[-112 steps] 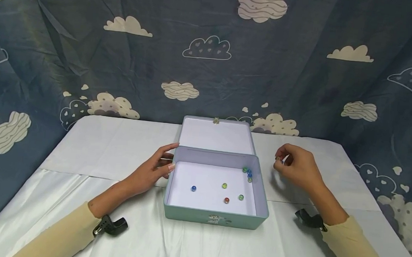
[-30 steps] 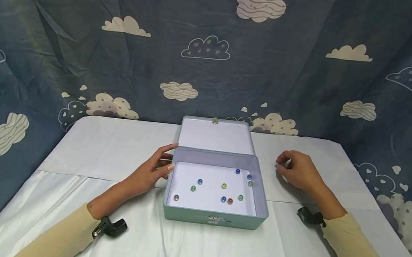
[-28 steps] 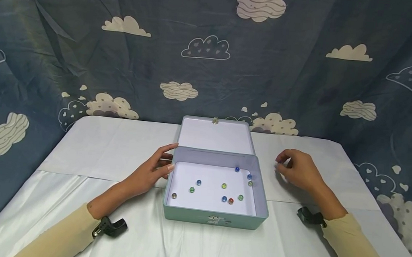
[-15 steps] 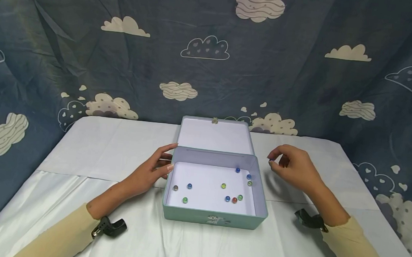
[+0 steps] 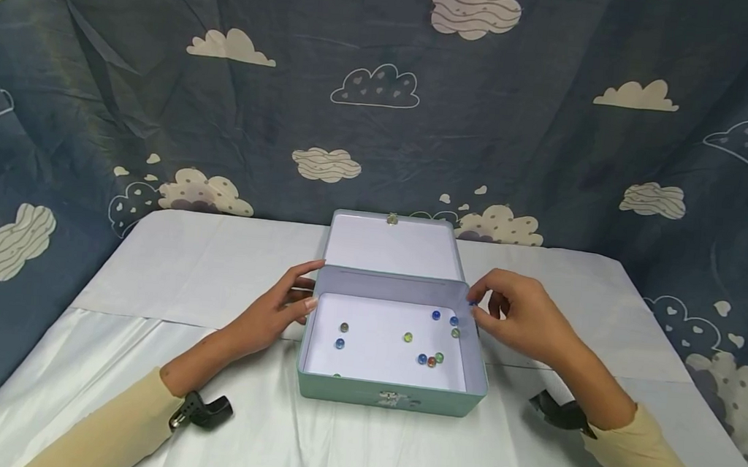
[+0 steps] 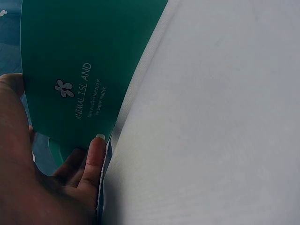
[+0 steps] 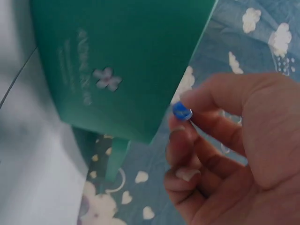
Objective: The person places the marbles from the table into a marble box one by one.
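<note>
A green tin box (image 5: 383, 392) with a pale lining stands with its lid (image 5: 393, 244) folded back. Several glass marbles lie scattered inside it, among them a red one (image 5: 432, 362), a yellow-green one (image 5: 408, 337) and a blue one (image 5: 340, 343). One green marble is mostly hidden behind the front wall. At the box's back right, my right hand (image 5: 524, 316) pinches a blue marble (image 7: 182, 111) between thumb and forefinger, by the right rim. My left hand (image 5: 273, 315) rests against the left wall, forefinger near the back corner and thumb by the rim.
A white cloth covers the table (image 5: 212, 279) under the box. Behind it hangs a dark blue curtain (image 5: 277, 123) printed with clouds. Each wrist carries a black camera (image 5: 205, 411) on a strap.
More marbles are in the box than at first, and those at its left have rolled about. My right hand has come left from the table to the box's right rim, holding a blue marble.
</note>
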`<state>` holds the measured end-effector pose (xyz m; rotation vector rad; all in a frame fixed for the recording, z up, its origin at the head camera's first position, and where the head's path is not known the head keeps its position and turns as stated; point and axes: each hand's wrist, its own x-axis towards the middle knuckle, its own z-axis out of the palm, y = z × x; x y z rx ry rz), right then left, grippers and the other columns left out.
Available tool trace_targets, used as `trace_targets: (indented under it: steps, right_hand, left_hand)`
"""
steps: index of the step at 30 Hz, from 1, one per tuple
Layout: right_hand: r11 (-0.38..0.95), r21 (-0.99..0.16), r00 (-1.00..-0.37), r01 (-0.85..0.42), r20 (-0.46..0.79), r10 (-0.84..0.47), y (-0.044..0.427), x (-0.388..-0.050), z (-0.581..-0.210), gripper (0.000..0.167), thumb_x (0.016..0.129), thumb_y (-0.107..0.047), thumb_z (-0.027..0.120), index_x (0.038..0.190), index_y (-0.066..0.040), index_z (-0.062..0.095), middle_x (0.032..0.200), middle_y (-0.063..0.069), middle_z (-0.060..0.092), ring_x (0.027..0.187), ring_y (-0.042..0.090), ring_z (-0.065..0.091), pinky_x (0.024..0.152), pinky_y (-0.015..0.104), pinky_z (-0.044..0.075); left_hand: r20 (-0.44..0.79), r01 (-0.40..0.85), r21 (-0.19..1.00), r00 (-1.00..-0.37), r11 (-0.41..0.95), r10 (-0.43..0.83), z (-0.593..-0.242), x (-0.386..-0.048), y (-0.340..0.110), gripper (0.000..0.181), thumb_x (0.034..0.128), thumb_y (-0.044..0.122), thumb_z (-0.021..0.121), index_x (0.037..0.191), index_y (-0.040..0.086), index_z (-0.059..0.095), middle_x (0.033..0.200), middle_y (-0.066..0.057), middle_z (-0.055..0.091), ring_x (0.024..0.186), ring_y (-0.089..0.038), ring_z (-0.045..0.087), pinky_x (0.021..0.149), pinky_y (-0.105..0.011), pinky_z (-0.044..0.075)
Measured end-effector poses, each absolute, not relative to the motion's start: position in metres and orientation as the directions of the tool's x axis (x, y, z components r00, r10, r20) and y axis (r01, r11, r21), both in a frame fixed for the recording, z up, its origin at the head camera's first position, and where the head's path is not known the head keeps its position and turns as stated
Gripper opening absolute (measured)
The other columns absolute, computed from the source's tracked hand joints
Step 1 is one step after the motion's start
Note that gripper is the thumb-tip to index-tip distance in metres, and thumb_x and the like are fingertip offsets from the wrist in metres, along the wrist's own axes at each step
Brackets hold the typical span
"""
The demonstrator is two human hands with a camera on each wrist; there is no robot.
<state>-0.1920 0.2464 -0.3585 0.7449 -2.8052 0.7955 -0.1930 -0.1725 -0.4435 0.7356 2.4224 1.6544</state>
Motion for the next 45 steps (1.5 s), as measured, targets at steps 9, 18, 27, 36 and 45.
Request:
trace_targets:
  steps: [9,18,27,36,45]
  right_hand:
    - [0.632,-0.425,-0.75,-0.648,0.211,-0.627,0.23,-0.177,-0.354,0.026,0.085,0.0,0.084,0.097,-0.021,0.074,0.089,-0.014,0.063,0.066,0.006,0.051,0.057,0.023,0.047]
    - [0.653,-0.372,-0.733,-0.659,0.124,-0.669,0.224,-0.176,-0.357,0.022,0.085,-0.003,0.084,0.097,-0.021,0.077,0.096,-0.013,0.072,0.077,0.009,0.059,0.065,0.024,0.053]
    - [0.666,-0.354,-0.738,-0.656,0.115,-0.665,0.224,-0.176,-0.361,0.018,0.086,-0.007,0.085,0.099,-0.018,0.078,0.097,-0.009,0.073,0.081,0.013,0.062,0.067,0.025,0.055]
    - [0.649,-0.358,-0.738,-0.671,0.249,-0.627,0.227,-0.176,-0.363,0.02,0.089,-0.003,0.083,0.097,-0.02,0.075,0.092,-0.014,0.066,0.069,0.004,0.053,0.059,0.023,0.049]
    - [0.717,-0.408,-0.813,-0.565,0.424,-0.399,0.244,-0.181,-0.363,0.02,0.091,0.002,0.077,0.099,-0.017,0.075,0.087,-0.008,0.064,0.066,0.013,0.052,0.057,0.024,0.045]
  left_hand:
    - [0.176,0.33,0.898,-0.876,0.292,0.45,-0.442,-0.193,-0.173,0.061,0.1128,0.028,0.054,0.168,0.031,0.027,0.151,-0.024,0.049,0.134,-0.039,0.058,0.09,-0.046,0.059]
    - [0.184,0.341,0.892,-0.873,0.296,0.452,-0.443,-0.192,-0.175,0.061,0.113,0.027,0.053,0.168,0.031,0.026,0.15,-0.023,0.049,0.133,-0.039,0.059,0.089,-0.044,0.059]
    - [0.171,0.328,0.898,-0.875,0.294,0.454,-0.443,-0.192,-0.174,0.061,0.1131,0.029,0.053,0.168,0.031,0.026,0.151,-0.022,0.048,0.135,-0.04,0.058,0.09,-0.046,0.059]
    - [0.166,0.324,0.901,-0.871,0.288,0.462,-0.443,-0.193,-0.173,0.061,0.1133,0.028,0.053,0.168,0.03,0.026,0.151,-0.022,0.048,0.135,-0.039,0.057,0.09,-0.045,0.059]
    - [0.162,0.326,0.901,-0.864,0.286,0.476,-0.443,-0.197,-0.173,0.061,0.1129,0.028,0.054,0.168,0.029,0.027,0.15,-0.024,0.048,0.134,-0.04,0.058,0.09,-0.044,0.059]
